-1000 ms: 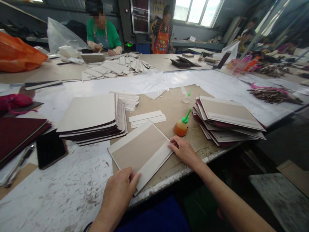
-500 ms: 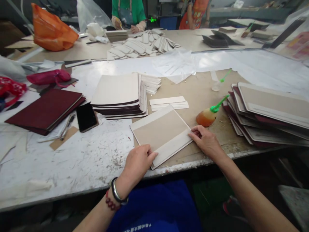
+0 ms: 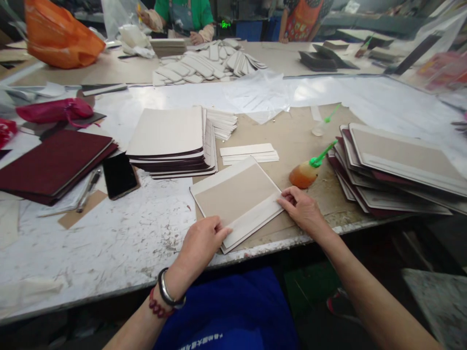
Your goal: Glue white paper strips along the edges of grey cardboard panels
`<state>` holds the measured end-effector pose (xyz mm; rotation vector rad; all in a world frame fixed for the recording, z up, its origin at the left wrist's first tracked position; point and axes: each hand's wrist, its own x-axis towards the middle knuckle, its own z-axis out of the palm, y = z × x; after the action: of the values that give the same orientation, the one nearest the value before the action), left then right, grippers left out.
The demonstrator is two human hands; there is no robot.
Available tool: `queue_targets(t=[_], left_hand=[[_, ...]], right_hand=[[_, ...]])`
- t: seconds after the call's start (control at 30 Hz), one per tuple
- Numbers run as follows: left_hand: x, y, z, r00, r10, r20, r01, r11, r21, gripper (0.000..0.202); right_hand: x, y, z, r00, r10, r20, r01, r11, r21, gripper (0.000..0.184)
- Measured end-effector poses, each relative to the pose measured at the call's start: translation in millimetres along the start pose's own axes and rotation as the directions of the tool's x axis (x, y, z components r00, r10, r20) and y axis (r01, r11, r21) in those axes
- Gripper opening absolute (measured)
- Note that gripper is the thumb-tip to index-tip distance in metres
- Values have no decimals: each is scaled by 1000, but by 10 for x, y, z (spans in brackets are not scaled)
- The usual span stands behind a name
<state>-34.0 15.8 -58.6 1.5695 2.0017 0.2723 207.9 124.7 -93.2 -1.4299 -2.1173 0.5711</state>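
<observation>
At the front edge of the bench [image 3: 146, 253], just before the person's lap, a beige panel [image 3: 237, 187] lies slantwise, a pale strip [image 3: 253, 218] along its near side. The left hand [image 3: 202, 241] rests at the near-left edge, thumb on the strip, fingers curled; whether that grip closes around anything, I can't tell. The right hand [image 3: 301, 210] has its grip pinched on the panel's right corner. Just beyond it sits an orange bottle [image 3: 303, 177] with a green nozzle [image 3: 324, 153]. White-topped sheets [image 3: 168, 133] are stacked leftward, maroon-backed panels [image 3: 404, 153] rightward.
</observation>
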Motion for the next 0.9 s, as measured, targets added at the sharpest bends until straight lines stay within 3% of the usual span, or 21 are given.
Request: queue_targets(t=[0.9], left_hand=[[-18, -40, 69, 997, 42, -60, -41, 999, 16, 25]], right_hand=[[-16, -39, -5, 1000, 20, -2, -20, 1000, 22, 9]])
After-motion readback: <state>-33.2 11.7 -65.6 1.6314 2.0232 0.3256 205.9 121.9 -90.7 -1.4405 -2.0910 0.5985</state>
